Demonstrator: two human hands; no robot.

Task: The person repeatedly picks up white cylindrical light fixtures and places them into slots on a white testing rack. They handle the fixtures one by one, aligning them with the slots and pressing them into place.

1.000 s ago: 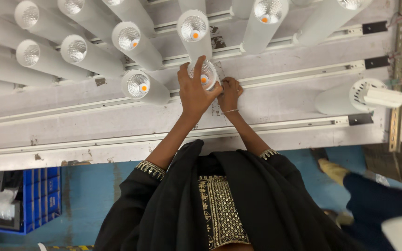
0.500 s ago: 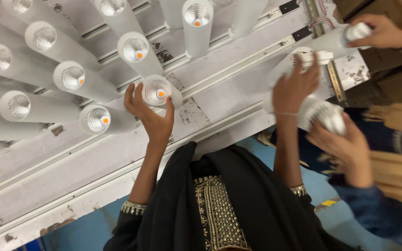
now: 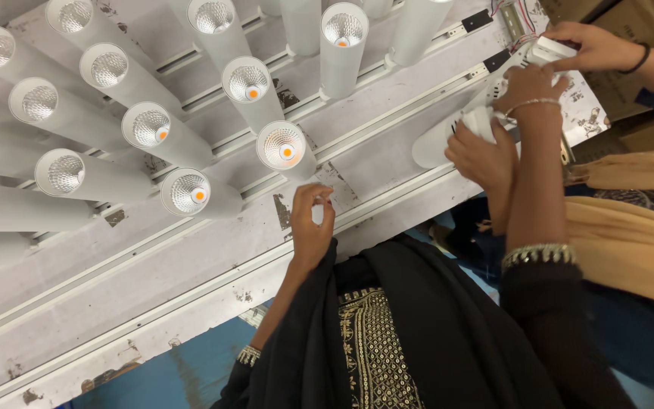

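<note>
Lamps (image 3: 191, 192), white cylinders with lit amber centres, are seen mounted in rows on a white rack (image 3: 153, 265), lenses facing the camera, so each can be reached from below. The left hand (image 3: 312, 227) is closed on a small white part held against the rack just under the nearest lamp (image 3: 283, 148). The right hand (image 3: 527, 87) is stretched to the rack's right end, laid on a lamp (image 3: 448, 136) that a co-worker's hand (image 3: 486, 155) grips; whether it grasps cannot be told.

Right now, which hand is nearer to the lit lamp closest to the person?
Left. The left hand sits just below that lamp; the right hand is far off to its right.
</note>
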